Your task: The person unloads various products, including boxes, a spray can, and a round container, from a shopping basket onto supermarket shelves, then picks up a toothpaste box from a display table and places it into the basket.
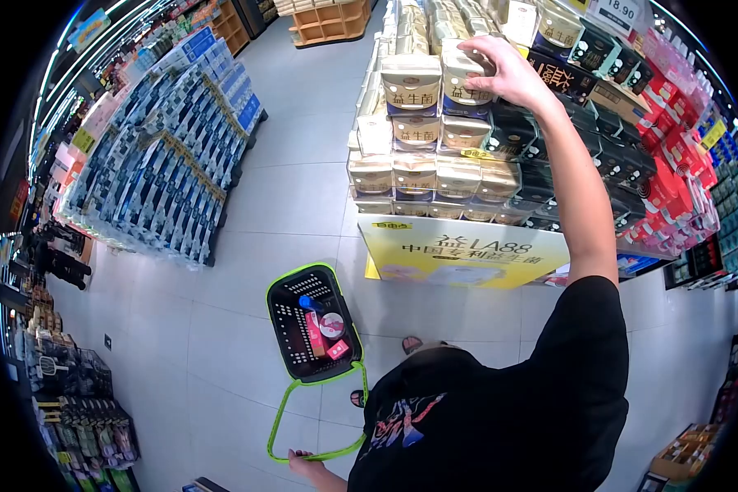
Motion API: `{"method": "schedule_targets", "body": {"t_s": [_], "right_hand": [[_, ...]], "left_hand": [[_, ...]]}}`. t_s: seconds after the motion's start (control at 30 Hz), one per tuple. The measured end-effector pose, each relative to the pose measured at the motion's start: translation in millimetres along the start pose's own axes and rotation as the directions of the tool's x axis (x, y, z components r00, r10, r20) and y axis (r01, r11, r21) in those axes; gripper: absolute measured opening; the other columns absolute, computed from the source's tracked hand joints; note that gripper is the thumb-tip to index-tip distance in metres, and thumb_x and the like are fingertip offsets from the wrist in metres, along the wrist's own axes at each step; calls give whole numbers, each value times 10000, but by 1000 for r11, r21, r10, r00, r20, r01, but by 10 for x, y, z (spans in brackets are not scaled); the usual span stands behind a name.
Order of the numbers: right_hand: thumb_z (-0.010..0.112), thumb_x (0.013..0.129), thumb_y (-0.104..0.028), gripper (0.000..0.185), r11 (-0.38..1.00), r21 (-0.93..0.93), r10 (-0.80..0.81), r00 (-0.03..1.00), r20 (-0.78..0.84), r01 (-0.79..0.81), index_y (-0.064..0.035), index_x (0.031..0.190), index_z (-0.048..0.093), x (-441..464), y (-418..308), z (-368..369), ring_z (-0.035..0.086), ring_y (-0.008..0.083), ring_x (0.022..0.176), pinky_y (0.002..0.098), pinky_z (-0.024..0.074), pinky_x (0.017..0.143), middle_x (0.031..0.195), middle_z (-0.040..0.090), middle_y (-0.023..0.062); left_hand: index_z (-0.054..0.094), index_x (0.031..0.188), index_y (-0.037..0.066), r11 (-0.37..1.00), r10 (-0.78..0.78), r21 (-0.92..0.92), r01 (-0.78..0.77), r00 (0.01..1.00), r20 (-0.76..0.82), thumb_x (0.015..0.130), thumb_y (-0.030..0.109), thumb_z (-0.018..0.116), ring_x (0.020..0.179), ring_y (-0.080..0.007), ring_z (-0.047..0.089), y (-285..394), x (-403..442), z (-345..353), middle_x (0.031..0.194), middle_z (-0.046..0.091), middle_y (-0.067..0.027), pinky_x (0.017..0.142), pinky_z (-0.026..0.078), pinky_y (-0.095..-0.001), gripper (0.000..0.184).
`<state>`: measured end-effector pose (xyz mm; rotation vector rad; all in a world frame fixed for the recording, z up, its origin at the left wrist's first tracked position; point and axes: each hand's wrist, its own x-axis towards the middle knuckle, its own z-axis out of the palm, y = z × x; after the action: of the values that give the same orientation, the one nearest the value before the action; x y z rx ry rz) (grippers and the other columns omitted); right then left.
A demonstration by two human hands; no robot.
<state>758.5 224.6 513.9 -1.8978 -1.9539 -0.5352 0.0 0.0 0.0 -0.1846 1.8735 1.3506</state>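
My right hand (508, 74) reaches to the top of a stacked display, its thumb and fingers around a white-and-gold probiotic milk carton pack (465, 92). That pack still sits among its neighbours on the stack. A similar pack (411, 86) stands just to its left. Low in the view, my left hand (303, 461) is closed round the bright green handle (275, 422) of a black shopping basket (280, 328). Inside the basket lie a blue-capped item (310, 303), a round pink-and-white tub (332, 325) and small pink boxes (337, 350).
A yellow-and-white sign board (459, 254) fronts the display. Red packs (668, 193) fill its right side. Across the tiled aisle (283, 197) stands a big stack of blue-and-white packs (164, 156). Shelves of goods (82, 426) line the lower left. A carton box (685, 451) sits at lower right.
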Motion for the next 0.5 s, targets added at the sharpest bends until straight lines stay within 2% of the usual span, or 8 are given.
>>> {"method": "schedule_targets", "body": {"t_s": [0.17, 0.23, 0.33, 0.43, 0.5], "right_hand": [[806, 738, -217, 639, 1000, -20, -15, 992, -126, 13, -127, 1316, 550, -73, -115, -63, 502, 299, 1232, 387, 425, 1046, 1300, 555, 120], [795, 750, -263, 619, 998, -37, -63, 985, -160, 58, -106, 1299, 555, -92, -157, -51, 509, 330, 1202, 408, 415, 1034, 1285, 564, 119], [738, 798, -277, 525, 967, -216, -200, 925, -322, 134, -108, 1268, 578, -94, -306, -41, 522, 319, 1183, 410, 428, 1007, 1258, 571, 121], [756, 744, -183, 496, 846, -433, -447, 856, -259, 311, -141, 1215, 607, -114, -628, 115, 518, 286, 1212, 439, 423, 1021, 1268, 569, 91], [796, 674, -164, 590, 841, -439, -441, 871, -217, 317, -165, 1230, 598, -106, -816, 223, 488, 279, 1253, 441, 378, 1065, 1293, 558, 75]], "left_hand": [[450, 757, 108, 999, -24, -23, 23, 1000, -19, 939, 274, 562, 514, -115, 395, -60, -165, -1, 642, 429, 21, 456, 333, -268, 270], [449, 758, 107, 999, -11, -30, 10, 1000, -18, 941, 271, 559, 512, -113, 396, -80, -101, -17, 641, 431, 21, 453, 333, -266, 269], [448, 758, 104, 999, -1, -49, 1, 1000, 6, 945, 265, 555, 509, -110, 398, -127, -58, -56, 639, 436, 20, 448, 336, -262, 269], [447, 755, 100, 998, 8, -57, -6, 1000, 25, 948, 258, 554, 507, -108, 401, -110, -73, -30, 637, 441, 18, 447, 341, -259, 272], [446, 753, 98, 999, 12, -49, -12, 1000, 13, 950, 255, 554, 508, -109, 403, -57, -142, 25, 636, 443, 16, 447, 344, -257, 273]]}}
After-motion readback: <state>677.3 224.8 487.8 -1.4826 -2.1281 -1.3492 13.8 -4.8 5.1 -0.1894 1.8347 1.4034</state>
